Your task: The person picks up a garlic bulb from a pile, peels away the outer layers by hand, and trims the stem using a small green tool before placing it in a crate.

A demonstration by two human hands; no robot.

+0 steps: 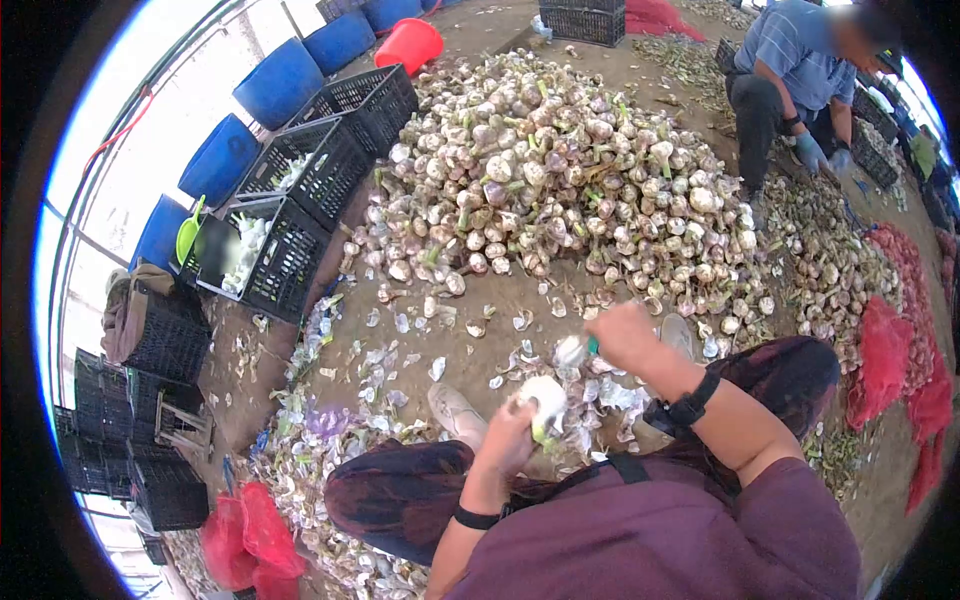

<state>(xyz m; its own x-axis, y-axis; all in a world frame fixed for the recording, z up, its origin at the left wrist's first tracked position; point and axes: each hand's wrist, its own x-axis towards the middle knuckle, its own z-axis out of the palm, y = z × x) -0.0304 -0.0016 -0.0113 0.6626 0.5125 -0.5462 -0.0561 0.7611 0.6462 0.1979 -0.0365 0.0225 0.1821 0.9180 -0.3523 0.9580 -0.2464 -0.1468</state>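
A whitish, cleaned garlic bulb (543,397) with a greenish stem end sits in the closed fingers of my left hand (503,438), low between my knees. Just up and to the right, my right hand (625,337) is wrapped round a green-handled tool (593,345), whose pale far end is blurred and points toward the bulb. Torn garlic skins (600,395) lie on the ground beneath both hands. Ahead rises a large heap of unpeeled garlic bulbs (560,160), some with green stem stubs.
Black crates (285,265), one with white bulbs inside, line the left beside blue barrels (220,155) and a red bucket (408,45). Another person (800,75) with gloved hands crouches at the upper right. Red mesh sacks (880,350) lie at right; a small wooden stool (185,425) stands left.
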